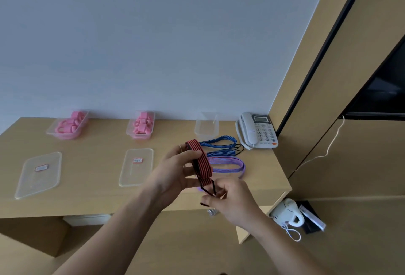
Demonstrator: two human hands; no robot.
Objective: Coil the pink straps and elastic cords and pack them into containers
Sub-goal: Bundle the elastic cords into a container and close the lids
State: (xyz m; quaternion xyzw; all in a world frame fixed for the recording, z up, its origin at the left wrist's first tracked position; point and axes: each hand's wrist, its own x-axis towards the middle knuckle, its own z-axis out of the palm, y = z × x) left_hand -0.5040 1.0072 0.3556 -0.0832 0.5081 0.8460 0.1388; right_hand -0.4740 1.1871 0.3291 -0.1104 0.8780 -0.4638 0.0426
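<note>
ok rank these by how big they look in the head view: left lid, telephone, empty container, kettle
1. left lid
2. telephone
3. empty container and kettle: they look about alike and sit at different distances, so not ranked

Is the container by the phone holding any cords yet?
No, the container beside the phone is empty; the blue cord and purple cord lie on the desk, the left hand and right hand hold the red cord.

You could make out keypad digits 1–9 on the telephone (257,130). Red-bordered labels on the left lid (32,185) and middle lid (135,176) were too blurred to read.
</note>
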